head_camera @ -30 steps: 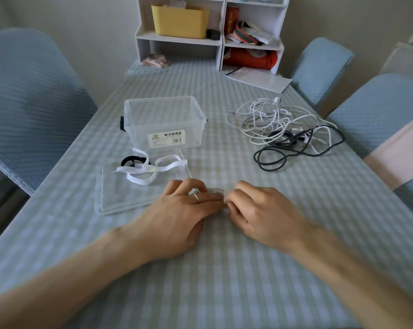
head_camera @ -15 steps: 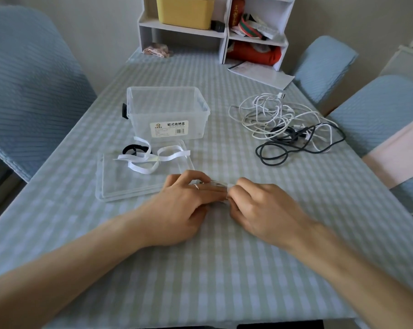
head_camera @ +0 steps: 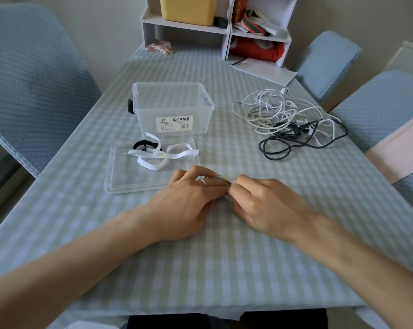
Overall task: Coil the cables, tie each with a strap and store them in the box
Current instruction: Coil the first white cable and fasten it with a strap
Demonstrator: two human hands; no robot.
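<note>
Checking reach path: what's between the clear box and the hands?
Head view: the clear lid lies flat between the clear box and the left hand, with white straps and a black strap on it.

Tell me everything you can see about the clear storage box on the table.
The box is a small rectangular tub of clear, slightly frosted plastic with a rolled rim. It stands upright and open on the checked tablecloth, and nothing shows inside. A white label with printed characters and a barcode sits on its near wall, and a black latch shows on its left end. Its clear lid lies flat just in front, carrying the straps.
</note>
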